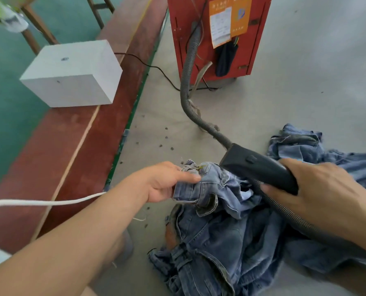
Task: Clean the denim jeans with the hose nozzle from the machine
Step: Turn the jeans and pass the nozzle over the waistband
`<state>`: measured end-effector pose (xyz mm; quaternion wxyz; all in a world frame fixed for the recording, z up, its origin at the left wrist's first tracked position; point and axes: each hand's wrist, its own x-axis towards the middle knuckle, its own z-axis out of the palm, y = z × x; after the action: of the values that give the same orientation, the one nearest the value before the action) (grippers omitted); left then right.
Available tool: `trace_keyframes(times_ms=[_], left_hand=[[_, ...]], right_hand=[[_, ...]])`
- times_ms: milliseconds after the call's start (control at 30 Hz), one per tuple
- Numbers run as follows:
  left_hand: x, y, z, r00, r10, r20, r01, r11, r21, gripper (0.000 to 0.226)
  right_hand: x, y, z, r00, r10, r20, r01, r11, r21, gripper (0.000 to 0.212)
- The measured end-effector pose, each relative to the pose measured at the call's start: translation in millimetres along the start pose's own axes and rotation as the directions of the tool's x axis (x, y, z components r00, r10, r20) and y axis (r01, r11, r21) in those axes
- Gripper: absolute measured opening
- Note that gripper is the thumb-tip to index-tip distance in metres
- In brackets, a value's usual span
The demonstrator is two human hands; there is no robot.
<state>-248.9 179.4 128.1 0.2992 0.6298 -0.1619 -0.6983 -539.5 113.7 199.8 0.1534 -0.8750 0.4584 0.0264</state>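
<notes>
Cleaning is under way, we judge: the nozzle (256, 167) meets the jeans (209, 189) at the bunched waistband, while most of the denim lies heaped on the floor, apparently yet to be done. Our left hand (167, 180) pinches the waistband, arm stretched forward. Our right hand (318, 189) wraps the nozzle's handle, its hose (187, 82) running from the red machine (220, 35).
</notes>
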Motion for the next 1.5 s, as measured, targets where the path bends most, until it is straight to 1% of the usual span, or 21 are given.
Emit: trace_keyframes(times_ms=[100,167,233,300,367,433,467,500,533,600,667,700,733,800,833,867,933,1000,1167,1267,1500], left_hand=[[0.8,-7.3,2.3,0.998,0.065,0.023,-0.066,0.997,0.036,0.029],[3.1,-8.6,0.6,0.986,0.167,0.017,-0.167,0.983,0.075,0.027],[7.5,-10.4,-0.2,0.982,0.186,-0.01,-0.184,0.978,0.1,0.028],[12.4,-13.9,-0.1,0.989,0.143,-0.042,-0.135,0.98,0.145,0.047],[15.5,-19.2,2.3,0.991,0.13,0.029,-0.133,0.956,0.262,0.072],[16.5,-25.2,10.1,0.989,0.101,0.107,-0.143,0.825,0.546,0.09],[17.7,-29.0,13.8,0.994,0.092,0.06,-0.107,0.688,0.718,0.096],[19.9,-32.3,16.4,0.992,0.124,0.003,-0.069,0.527,0.847,0.092],[22.5,-34.1,17.8,0.985,0.171,-0.018,-0.054,0.406,0.912,0.075],[23.2,-32.3,16.7,0.974,0.226,-0.014,-0.06,0.32,0.946,0.045],[20.5,-23.3,7.6,0.972,0.234,-0.023,-0.059,0.336,0.94,0.04],[18.5,-17.5,0.9,0.97,0.239,-0.035,-0.063,0.388,0.919,0.04],[14.9,-10.9,-4.3,0.969,0.241,-0.046,-0.084,0.504,0.86,0.039],[7.3,1.8,-8.8,0.972,0.236,-0.017,-0.19,0.82,0.54,0.032],[4.9,8.0,-7.5,0.969,0.247,0.013,-0.24,0.926,0.293,0.029],[4.5,12.9,-5.5,0.963,0.268,0.036,-0.27,0.962,0.046,0.03],[7.3,18.2,2.6,0.959,0.284,0.015,-0.268,0.918,-0.293,0.045],[10.4,18.8,13.7,0.971,0.237,-0.045,-0.234,0.884,-0.405,0.052],[11.3,18.7,27.9,0.978,0.203,-0.053,-0.205,0.868,-0.453,0.049],[8.7,21.7,30.2,0.967,0.249,-0.046,-0.245,0.876,-0.415,0.062],[2.3,18.9,43.3,0.922,0.343,0.178,-0.268,0.899,-0.346,0.056]], right_hand=[[-0.2,0.6,-7.8,0.998,0.025,0.05,-0.029,0.997,0.077,0.046],[-3.0,4.8,-9.6,0.997,0.026,0.074,-0.033,0.996,0.087,0.043],[-6.5,10.5,-8.0,0.995,0.028,0.093,-0.034,0.997,0.062,0.036],[-8.5,13.9,-5.3,0.994,0.033,0.106,-0.038,0.998,0.043,0.032],[-7.9,14.9,-3.0,0.99,0.036,0.133,-0.042,0.998,0.042,0.031],[-6.9,15.2,-1.9,0.987,0.031,0.155,-0.039,0.998,0.047,0.031],[-6.3,15.4,-2.0,0.987,0.025,0.159,-0.032,0.998,0.046,0.031],[-6.0,15.7,-2.4,0.987,0.018,0.157,-0.025,0.999,0.043,0.031],[-5.2,16.1,-2.8,0.988,0.012,0.151,-0.018,0.999,0.041,0.03],[-4.1,17.6,-3.4,0.991,0.001,0.133,-0.007,0.999,0.042,0.03],[-3.2,19.7,-3.6,0.993,-0.006,0.121,0.001,0.999,0.04,0.03],[-2.5,20.6,-3.7,0.993,-0.01,0.118,0.005,0.999,0.041,0.031],[-2.1,21.3,-4.1,0.994,-0.012,0.112,0.007,0.999,0.046,0.031],[-1.3,23.5,-6.3,0.995,-0.011,0.097,0.005,0.998,0.06,0.031],[-1.2,25.4,-8.4,0.996,-0.01,0.088,0.003,0.997,0.072,0.031],[-0.8,27.7,-10.8,0.997,-0.009,0.081,0.002,0.996,0.089,0.031],[-1.5,31.9,-17.6,0.998,-0.016,0.067,0.008,0.993,0.116,0.034],[-1.9,35.9,-24.5,0.999,-0.019,0.042,0.013,0.99,0.142,0.039],[1.9,43.0,-28.6,1.0,-0.002,0.015,-0.001,0.98,0.197,0.039],[3.9,41.5,-26.4,0.998,-0.033,0.06,0.019,0.976,0.219,0.034],[4.2,20.7,-13.1,0.995,-0.088,0.041,0.078,0.978,0.195,0.029]])
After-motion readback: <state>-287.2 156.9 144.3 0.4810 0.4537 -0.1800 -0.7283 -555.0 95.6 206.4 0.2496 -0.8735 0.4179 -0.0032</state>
